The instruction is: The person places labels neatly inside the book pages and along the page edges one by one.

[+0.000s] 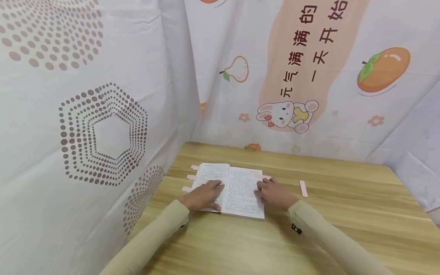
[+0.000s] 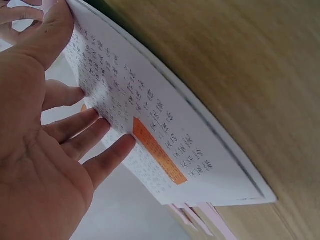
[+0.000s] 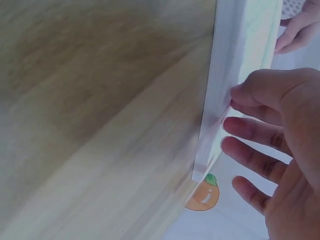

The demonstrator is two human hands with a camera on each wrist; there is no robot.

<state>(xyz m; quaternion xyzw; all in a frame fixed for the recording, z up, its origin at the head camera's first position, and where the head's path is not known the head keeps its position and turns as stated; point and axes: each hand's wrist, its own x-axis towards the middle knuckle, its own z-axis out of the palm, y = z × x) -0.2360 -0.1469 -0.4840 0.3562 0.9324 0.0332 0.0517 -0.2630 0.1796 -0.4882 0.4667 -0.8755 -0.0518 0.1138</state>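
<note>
An open book with printed pages lies on the wooden table. My left hand rests on its left page, fingers spread and fairly straight in the left wrist view. Near those fingertips an orange arrow-shaped marker shows on the page. At the book's right edge is my right hand. Its thumb and index finger come together by the page edge in the right wrist view, the other fingers bent loosely along it; a firm pinch cannot be made out. A pink paper tab sticks out at the upper right page, beside that hand.
Several pink tabs jut from the book's left edge. A loose pink strip lies on the table right of the right hand. Patterned white curtains stand along the left and back of the table.
</note>
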